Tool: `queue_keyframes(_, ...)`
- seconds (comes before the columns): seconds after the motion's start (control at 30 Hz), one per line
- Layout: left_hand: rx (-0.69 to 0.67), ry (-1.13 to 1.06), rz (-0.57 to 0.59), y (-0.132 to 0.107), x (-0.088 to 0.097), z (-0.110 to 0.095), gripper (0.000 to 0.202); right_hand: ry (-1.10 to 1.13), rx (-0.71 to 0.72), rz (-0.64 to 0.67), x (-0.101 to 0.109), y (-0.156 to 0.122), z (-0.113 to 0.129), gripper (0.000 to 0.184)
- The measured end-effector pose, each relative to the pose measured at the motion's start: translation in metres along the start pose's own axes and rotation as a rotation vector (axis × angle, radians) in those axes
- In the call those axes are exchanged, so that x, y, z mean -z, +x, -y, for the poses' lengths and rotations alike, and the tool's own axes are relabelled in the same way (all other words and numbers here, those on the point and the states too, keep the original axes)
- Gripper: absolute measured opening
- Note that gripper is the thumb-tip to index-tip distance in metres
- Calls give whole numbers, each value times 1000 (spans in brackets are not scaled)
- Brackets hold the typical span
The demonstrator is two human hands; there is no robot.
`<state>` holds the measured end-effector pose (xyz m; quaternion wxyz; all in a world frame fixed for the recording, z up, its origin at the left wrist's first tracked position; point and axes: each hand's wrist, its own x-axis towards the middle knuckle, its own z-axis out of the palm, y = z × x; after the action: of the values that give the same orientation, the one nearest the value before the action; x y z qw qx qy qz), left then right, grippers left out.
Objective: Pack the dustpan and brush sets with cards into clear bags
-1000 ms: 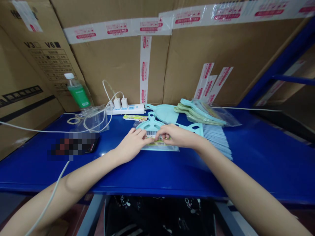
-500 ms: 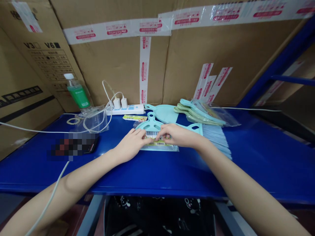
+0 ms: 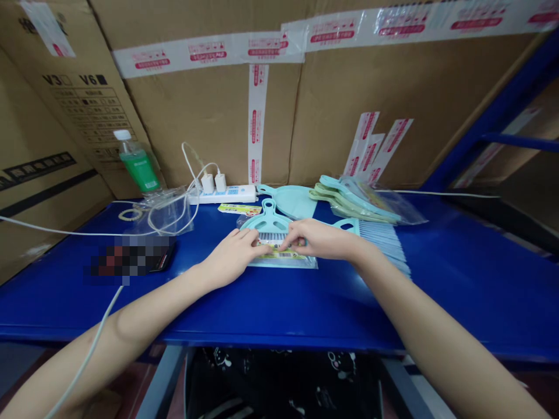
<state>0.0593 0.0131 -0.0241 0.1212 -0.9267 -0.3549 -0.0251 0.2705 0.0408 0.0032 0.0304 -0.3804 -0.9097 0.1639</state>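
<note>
A light blue dustpan (image 3: 268, 223) with a bristled brush inside it lies flat on the table in front of me, its looped handle pointing away. Across its near part is a yellow-green printed label card (image 3: 286, 254) under clear plastic. My left hand (image 3: 236, 254) grips the dustpan's left edge, thumb stretched onto the card. Curled over the right side is my right hand (image 3: 318, 238), its fingertips bent down on the card; whether they pinch anything is hidden. A second light blue brush (image 3: 384, 244) with long bristles lies beyond my right wrist, partly covered by it.
Behind stand another blue dustpan (image 3: 293, 201), bagged green and blue sets (image 3: 358, 201) and a loose label card (image 3: 239, 210). A power strip (image 3: 236, 194) with chargers and cables, a green bottle (image 3: 140, 169) and crumpled plastic (image 3: 174, 209) are at left. Cardboard boxes (image 3: 196, 110) wall the back.
My right fingertips have slid slightly to the right across the label card, uncovering more of its print. My left hand stays in place.
</note>
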Motion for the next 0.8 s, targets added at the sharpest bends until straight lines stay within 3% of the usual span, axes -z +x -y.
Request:
queue_keyframes(0.37,-15,17,8,-1,1,1,49,-13,15,58,3,-1,4,47)
queue_keyframes(0.8,5,5,-44,-1,2,3,40,-14,-105,88,8,-5,-2,41)
